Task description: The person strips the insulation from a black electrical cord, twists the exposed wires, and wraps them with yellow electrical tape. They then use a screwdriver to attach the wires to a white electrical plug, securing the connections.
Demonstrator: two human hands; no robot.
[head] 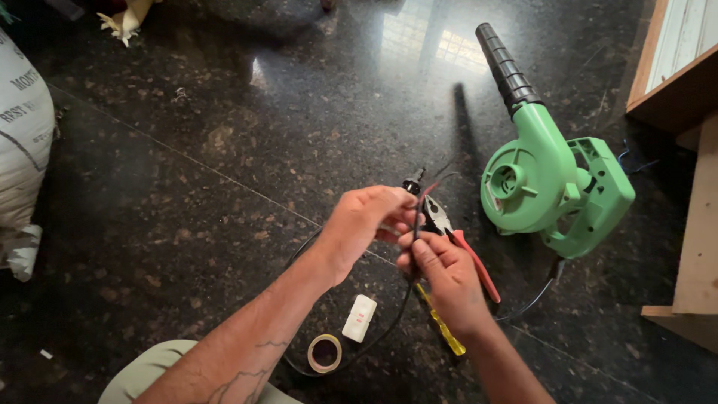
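1. Head view: the left hand (366,224) pinches the black cable (416,217) just below its bare wire ends, fingers closed on it; the right hand (441,273) grips the same cable lower down.
2. The cable runs to the green blower (553,187) on the dark floor (187,150).
3. Pliers (456,236), a yellow screwdriver (441,325), a tape roll (324,353) and a white plug (360,318) lie beneath.
4. Risk: thin strands could fray or snap if twisted hard.

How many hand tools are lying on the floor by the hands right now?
2. Red-handled pliers lie just right of the right hand, towards the green blower. A yellow-handled screwdriver lies under that hand's wrist. Others may be hidden beneath the hands.
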